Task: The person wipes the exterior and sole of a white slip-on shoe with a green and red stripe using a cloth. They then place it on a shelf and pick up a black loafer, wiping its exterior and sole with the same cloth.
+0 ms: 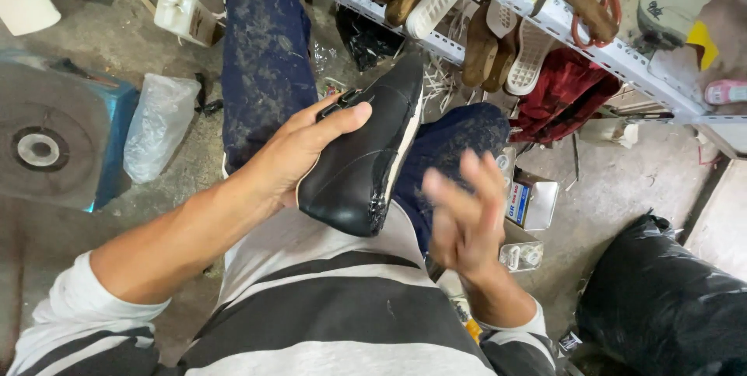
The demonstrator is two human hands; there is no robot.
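My left hand (pixel 299 150) grips a black leather shoe (pixel 366 150) with a white sole edge, holding it over my lap with the toe pointing toward me. The toe looks wet and glossy along the sole seam. My right hand (pixel 463 216) hovers just right of the shoe, blurred, fingers spread and holding nothing. I sit in dusty dark blue trousers (pixel 264 65) and a grey and black striped shirt.
A white metal rack (pixel 537 14) at the top carries wooden shoe lasts, white soles and red-handled pincers. A metal tin (pixel 537 201) and clear jar (pixel 523 255) sit by my right knee. Black bag (pixel 661 298) at right; grinding wheel (pixel 43 146) and plastic bag at left.
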